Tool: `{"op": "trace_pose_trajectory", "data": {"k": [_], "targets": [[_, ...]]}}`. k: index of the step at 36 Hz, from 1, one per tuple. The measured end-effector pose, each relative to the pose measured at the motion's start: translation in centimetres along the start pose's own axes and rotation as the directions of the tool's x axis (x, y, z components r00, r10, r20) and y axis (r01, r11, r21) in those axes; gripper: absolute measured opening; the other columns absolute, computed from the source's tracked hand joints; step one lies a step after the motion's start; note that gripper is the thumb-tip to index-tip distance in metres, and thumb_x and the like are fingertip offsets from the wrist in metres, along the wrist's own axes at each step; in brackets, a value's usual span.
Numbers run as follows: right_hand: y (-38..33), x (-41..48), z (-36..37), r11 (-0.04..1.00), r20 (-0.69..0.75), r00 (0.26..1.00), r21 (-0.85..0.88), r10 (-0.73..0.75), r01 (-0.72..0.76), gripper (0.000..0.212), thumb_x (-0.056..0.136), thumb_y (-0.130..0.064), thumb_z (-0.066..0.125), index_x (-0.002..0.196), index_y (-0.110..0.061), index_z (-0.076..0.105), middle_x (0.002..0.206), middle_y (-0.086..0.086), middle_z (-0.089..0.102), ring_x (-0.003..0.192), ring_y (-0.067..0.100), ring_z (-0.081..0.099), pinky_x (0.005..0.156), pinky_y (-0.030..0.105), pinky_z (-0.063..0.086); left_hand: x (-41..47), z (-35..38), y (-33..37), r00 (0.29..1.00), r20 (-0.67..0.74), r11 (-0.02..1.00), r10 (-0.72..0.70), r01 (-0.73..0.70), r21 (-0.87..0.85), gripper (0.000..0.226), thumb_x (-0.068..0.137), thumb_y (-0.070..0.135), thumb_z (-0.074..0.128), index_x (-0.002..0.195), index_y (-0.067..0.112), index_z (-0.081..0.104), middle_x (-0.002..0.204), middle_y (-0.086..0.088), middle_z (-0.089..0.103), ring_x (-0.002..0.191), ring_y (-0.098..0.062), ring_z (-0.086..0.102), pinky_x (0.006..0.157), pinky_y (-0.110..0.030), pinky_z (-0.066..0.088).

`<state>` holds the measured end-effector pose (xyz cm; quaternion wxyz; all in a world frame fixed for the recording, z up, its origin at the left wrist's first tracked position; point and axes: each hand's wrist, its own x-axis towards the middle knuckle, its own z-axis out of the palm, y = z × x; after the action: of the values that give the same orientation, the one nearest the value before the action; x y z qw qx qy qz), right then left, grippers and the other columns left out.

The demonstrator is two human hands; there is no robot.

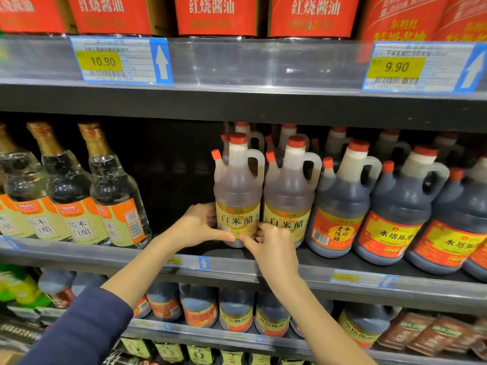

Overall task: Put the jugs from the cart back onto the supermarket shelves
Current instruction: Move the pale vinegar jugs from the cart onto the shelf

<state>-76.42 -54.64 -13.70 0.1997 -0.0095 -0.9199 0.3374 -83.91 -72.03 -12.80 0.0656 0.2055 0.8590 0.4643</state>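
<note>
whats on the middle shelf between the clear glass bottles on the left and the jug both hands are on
Nothing: in the head view that stretch of shelf is bare and dark between the clear glass bottles and the jug, apart from the left hand reaching across its front.

Head view — close, facing shelves (237, 264)

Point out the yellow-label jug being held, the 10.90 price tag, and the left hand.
yellow-label jug (238, 185), head view, brown body
10.90 price tag (102, 61), head view, yellow panel
left hand (196, 226), head view, back

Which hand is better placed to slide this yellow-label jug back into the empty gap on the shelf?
Probably the right hand: it sits on the jug's side away from the gap, so it can push leftward. The left hand lies between jug and gap.
</note>
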Motion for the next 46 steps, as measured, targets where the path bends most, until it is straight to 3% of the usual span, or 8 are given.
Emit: {"op": "trace_pose_trajectory", "data": {"k": [8, 17, 21, 30, 33, 38, 40, 46], "targets": [[0.2, -0.1, 0.0, 0.999, -0.030, 0.999, 0.016, -0.032, 0.033, 0.034, 0.081, -0.036, 0.071, 0.091, -0.004, 0.070, 0.087, 0.011, 0.072, 0.086, 0.027, 0.066, 0.073, 0.041, 0.055, -0.4, 0.7, -0.1, 0.997, -0.075, 0.996, -0.017, 0.024, 0.091, 0.079, 0.052, 0.052, 0.084, 0.116, 0.013, 0.061, 0.111, 0.002, 0.071, 0.100, -0.006, 0.067, 0.091, -0.035, 0.055], [0.3, 0.0, -0.1, 0.998, -0.020, 0.999, 0.044, -0.045, 0.046, 0.031, 0.081, -0.034, 0.072, 0.089, -0.004, 0.070, 0.086, 0.010, 0.073, 0.085, 0.026, 0.067, 0.072, 0.041, 0.055, -0.5, -0.1, 0.7, 0.998, -0.001, 0.995, -0.057, 0.057, 0.080, 0.069, 0.051, 0.053, 0.083, 0.111, 0.028, 0.059, 0.111, 0.008, 0.069, 0.104, -0.005, 0.066, 0.095, -0.035, 0.053], [0.2, 0.1, -0.2, 0.998, -0.013, 0.999, 0.045, -0.042, 0.043, 0.031, 0.081, -0.033, 0.072, 0.088, -0.003, 0.070, 0.085, 0.010, 0.072, 0.083, 0.026, 0.066, 0.071, 0.040, 0.054, -0.8, -0.2, 1.2, 0.997, 0.001, 0.988, -0.082, 0.082, 0.131, 0.084, 0.047, 0.063, 0.081, 0.119, 0.027, 0.056, 0.117, 0.008, 0.066, 0.110, -0.007, 0.062, 0.097, -0.035, 0.051], [0.3, 0.1, -1.4, 0.998, 0.039, 0.998, 0.040, -0.055, 0.053, 0.029, 0.076, -0.032, 0.074, 0.071, -0.005, 0.066, 0.068, 0.008, 0.068, 0.070, 0.025, 0.063, 0.060, 0.033, 0.047, -5.1, 0.4, 4.3, 0.973, -0.204, 0.909, -0.106, 0.178, 0.378, 0.091, 0.073, 0.048, 0.076, 0.145, 0.010, 0.037, 0.147, -0.007, 0.043, 0.135, -0.021, 0.041, 0.109, -0.033, 0.038], [0.3, -0.5, -2.6, 0.991, 0.087, 0.989, 0.063, -0.122, 0.117, 0.030, 0.076, -0.032, 0.075, 0.078, -0.004, 0.067, 0.073, 0.009, 0.067, 0.074, 0.025, 0.060, 0.062, 0.034, 0.048, -8.4, 0.1, 5.1, 0.964, -0.257, 0.848, -0.072, 0.195, 0.492, 0.086, 0.080, 0.048, 0.069, 0.147, 0.011, 0.031, 0.152, -0.006, 0.036, 0.139, -0.020, 0.034, 0.113, -0.034, 0.032], [-0.6, -1.8, -4.4, 0.964, 0.297, 0.926, -0.049, -0.234, 0.260, 0.038, 0.083, -0.038, 0.069, 0.080, -0.002, 0.057, 0.073, 0.009, 0.054, 0.073, 0.025, 0.051, 0.058, 0.032, 0.034, -14.9, 0.0, 6.4, 0.953, -0.283, 0.752, -0.110, 0.266, 0.603, 0.080, 0.087, 0.051, 0.060, 0.148, 0.011, 0.030, 0.152, -0.007, 0.035, 0.139, -0.022, 0.033, 0.111, -0.033, 0.030], [-1.2, -2.5, -4.9, 0.937, 0.371, 0.884, -0.088, -0.284, 0.338, 0.039, 0.086, -0.037, 0.066, 0.087, 0.001, 0.057, 0.077, 0.009, 0.057, 0.077, 0.026, 0.055, 0.061, 0.033, 0.040, -17.6, 0.2, 6.7, 0.941, -0.305, 0.700, -0.144, 0.315, 0.641, 0.073, 0.089, 0.044, 0.061, 0.147, 0.010, 0.031, 0.149, -0.008, 0.038, 0.136, -0.023, 0.036, 0.106, -0.031, 0.031], [-3.6, -6.8, -5.5, 0.809, 0.542, 0.706, -0.078, -0.456, 0.582, 0.056, 0.090, -0.034, 0.062, 0.134, -0.005, 0.044, 0.134, 0.015, 0.050, 0.115, 0.030, 0.053, 0.089, 0.039, 0.048, -26.4, 2.8, 6.3, 0.853, -0.405, 0.547, -0.329, 0.522, 0.655, 0.071, 0.091, 0.050, 0.055, 0.146, 0.014, 0.030, 0.144, -0.007, 0.042, 0.131, -0.022, 0.042, 0.100, -0.031, 0.037]]}}
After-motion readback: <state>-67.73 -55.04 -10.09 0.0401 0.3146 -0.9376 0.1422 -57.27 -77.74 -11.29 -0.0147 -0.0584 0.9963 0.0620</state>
